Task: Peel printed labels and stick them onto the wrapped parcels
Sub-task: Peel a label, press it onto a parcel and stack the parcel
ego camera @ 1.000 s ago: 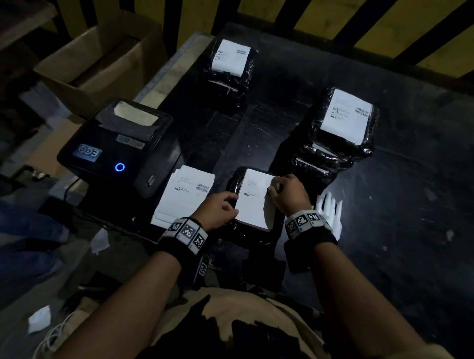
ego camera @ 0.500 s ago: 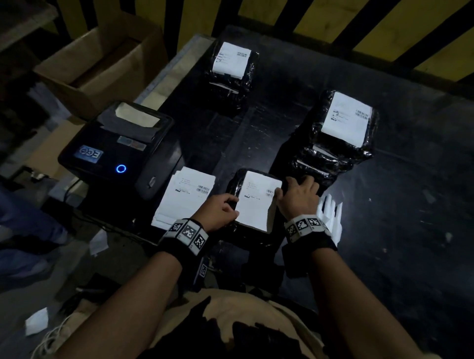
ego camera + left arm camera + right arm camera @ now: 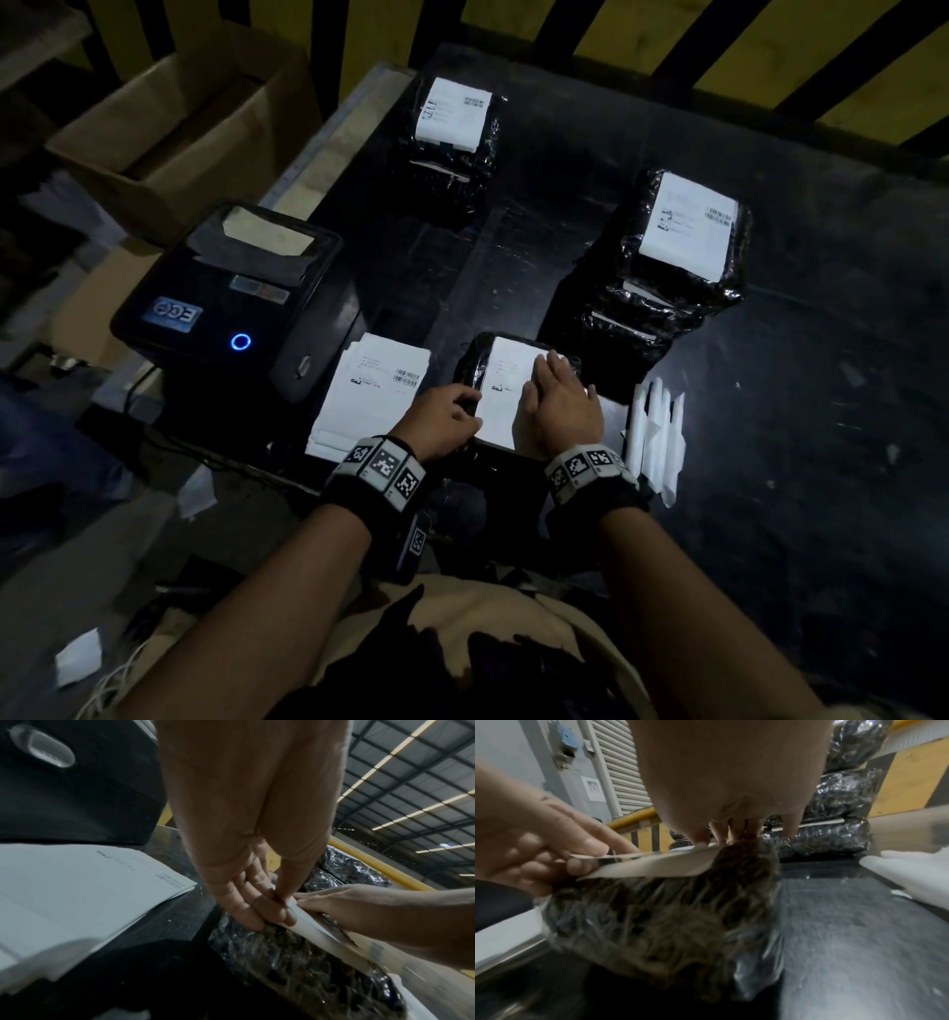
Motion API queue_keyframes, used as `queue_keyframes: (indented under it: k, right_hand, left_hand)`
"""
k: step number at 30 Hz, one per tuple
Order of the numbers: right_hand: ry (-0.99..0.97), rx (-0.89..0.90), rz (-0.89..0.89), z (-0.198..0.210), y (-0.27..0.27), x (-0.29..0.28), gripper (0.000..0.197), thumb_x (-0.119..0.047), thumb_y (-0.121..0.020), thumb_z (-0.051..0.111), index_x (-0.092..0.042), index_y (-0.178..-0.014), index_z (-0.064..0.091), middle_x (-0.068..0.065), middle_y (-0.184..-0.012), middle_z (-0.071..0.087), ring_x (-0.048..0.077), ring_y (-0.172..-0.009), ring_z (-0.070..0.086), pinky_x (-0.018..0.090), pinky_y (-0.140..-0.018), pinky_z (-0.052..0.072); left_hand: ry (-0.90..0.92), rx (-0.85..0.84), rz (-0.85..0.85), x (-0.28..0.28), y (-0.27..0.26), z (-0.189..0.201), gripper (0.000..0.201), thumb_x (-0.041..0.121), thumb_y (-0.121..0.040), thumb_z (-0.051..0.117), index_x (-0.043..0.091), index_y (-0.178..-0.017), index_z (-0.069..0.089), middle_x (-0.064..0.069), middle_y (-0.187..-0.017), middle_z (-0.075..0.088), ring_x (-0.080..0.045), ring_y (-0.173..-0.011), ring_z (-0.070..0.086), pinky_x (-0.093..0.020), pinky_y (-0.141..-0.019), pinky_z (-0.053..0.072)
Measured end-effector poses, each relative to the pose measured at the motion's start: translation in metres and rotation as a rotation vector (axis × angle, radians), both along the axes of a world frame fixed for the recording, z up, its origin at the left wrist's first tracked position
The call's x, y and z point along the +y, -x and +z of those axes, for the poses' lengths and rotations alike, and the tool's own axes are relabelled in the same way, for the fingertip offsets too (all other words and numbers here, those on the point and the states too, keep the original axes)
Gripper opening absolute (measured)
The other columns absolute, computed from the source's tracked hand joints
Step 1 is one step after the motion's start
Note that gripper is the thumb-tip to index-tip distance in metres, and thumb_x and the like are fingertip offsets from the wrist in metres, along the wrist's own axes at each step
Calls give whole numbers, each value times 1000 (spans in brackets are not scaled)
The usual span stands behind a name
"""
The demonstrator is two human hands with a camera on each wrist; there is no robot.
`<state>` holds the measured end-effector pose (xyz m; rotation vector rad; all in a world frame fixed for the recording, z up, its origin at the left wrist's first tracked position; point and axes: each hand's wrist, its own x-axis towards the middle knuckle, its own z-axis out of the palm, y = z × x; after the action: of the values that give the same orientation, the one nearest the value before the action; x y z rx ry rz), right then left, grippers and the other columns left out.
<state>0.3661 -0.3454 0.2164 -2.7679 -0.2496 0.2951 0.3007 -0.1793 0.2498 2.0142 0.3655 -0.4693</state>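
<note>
A black-wrapped parcel (image 3: 475, 362) lies at the table's near edge with a white printed label (image 3: 506, 383) over its top. My left hand (image 3: 452, 416) pinches the label's left edge (image 3: 303, 916) between thumb and fingers and holds that edge lifted off the wrap. My right hand (image 3: 560, 395) lies flat on the label's right side, its straight fingers pressing it onto the parcel (image 3: 670, 912). Left of the parcel sits a stack of printed labels (image 3: 375, 395). Two piles of labelled parcels stand further back, one at the far left (image 3: 452, 133) and one at the right (image 3: 683, 246).
A black label printer (image 3: 226, 303) with a lit blue ring stands at the table's left edge. Peeled white backing strips (image 3: 655, 437) lie right of my right wrist. An open cardboard box (image 3: 174, 133) sits off the table's left side. A yellow-and-black barrier (image 3: 667, 46) runs behind.
My right hand has slid forward along the label's right side, its fingers going from curled to flat. My left hand has kept its pinch on the left edge.
</note>
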Motion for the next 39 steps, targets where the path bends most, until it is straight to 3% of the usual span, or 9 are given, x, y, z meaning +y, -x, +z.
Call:
queue_keyframes:
  k: [2, 6, 11, 18, 21, 24, 27, 32, 39]
  right_hand:
    - [-16, 15, -9, 1, 2, 1, 49, -31, -99, 34, -21, -147, 30, -3, -160, 20, 14, -148, 15, 49, -119, 16]
    - [-32, 52, 1, -3, 0, -3, 52, -33, -100, 34, -21, -150, 27, -2, -161, 17, 15, -149, 12, 48, -118, 21]
    - [-116, 64, 20, -12, -3, -8, 52, -32, -100, 39, -19, -150, 29, 1, -161, 18, 17, -149, 12, 47, -117, 22]
    - [-143, 77, 27, -17, -3, -11, 52, -30, -101, 38, -18, -150, 27, 2, -162, 16, 17, -150, 8, 47, -118, 19]
    - [-174, 60, 0, -20, 0, -9, 51, -29, -102, 35, -17, -151, 27, 2, -162, 15, 17, -150, 8, 43, -120, 16]
    - [-196, 35, -18, -24, 1, -8, 50, -28, -103, 33, -15, -151, 28, 2, -162, 16, 17, -150, 9, 41, -120, 15]
    - [-207, 10, -25, -26, 3, -7, 49, -27, -103, 33, -16, -150, 29, 1, -161, 19, 16, -149, 11, 42, -120, 18]
    - [-202, -28, -30, -21, 7, -7, 49, -30, -101, 33, -20, -149, 32, -2, -160, 23, 14, -148, 16, 46, -118, 22]
    - [-43, 28, -112, -1, 1, -10, 54, -31, -101, 30, -17, -152, 21, -2, -162, 11, 14, -150, 7, 48, -121, 12]
  left_hand:
    - [-49, -12, 15, -3, 0, 2, 40, 17, -88, 63, 17, -127, 56, -3, -88, 68, -12, -73, 62, -16, -63, 44]
    - [-212, -64, 20, -11, -3, 4, 29, 16, -84, 65, 17, -114, 63, -4, -92, 66, -20, -91, 62, -23, -78, 45]
    - [-292, -56, -36, -11, -11, 4, 22, 20, -81, 68, 17, -102, 60, -3, -98, 66, -20, -89, 61, -26, -74, 45]
    - [-501, -43, -130, 1, -13, 12, 45, 40, -77, 70, 23, -115, 52, -2, -115, 60, -25, -108, 56, -34, -83, 47]
    - [-653, -183, -263, -6, -26, 6, 57, 38, -85, 62, 24, -137, 41, -5, -143, 38, -28, -130, 35, -44, -102, 37]
    - [-669, -216, -476, -20, -42, -1, 55, 32, -97, 44, 25, -148, 25, 2, -160, 11, -20, -146, 10, -48, -115, 20]
    - [-733, -127, -645, -29, -51, -12, 52, 29, -102, 28, 25, -151, 13, 7, -162, -3, -12, -148, -2, -53, -116, 14]
    - [-683, -71, -633, -24, -58, -20, 51, 21, -104, 22, 25, -152, 7, 13, -160, -10, -6, -147, -7, -65, -111, 15]
    - [-591, -94, -574, -16, -68, -25, 52, 24, -104, 26, 21, -153, 8, 9, -161, -6, -8, -148, -6, -54, -112, 26]
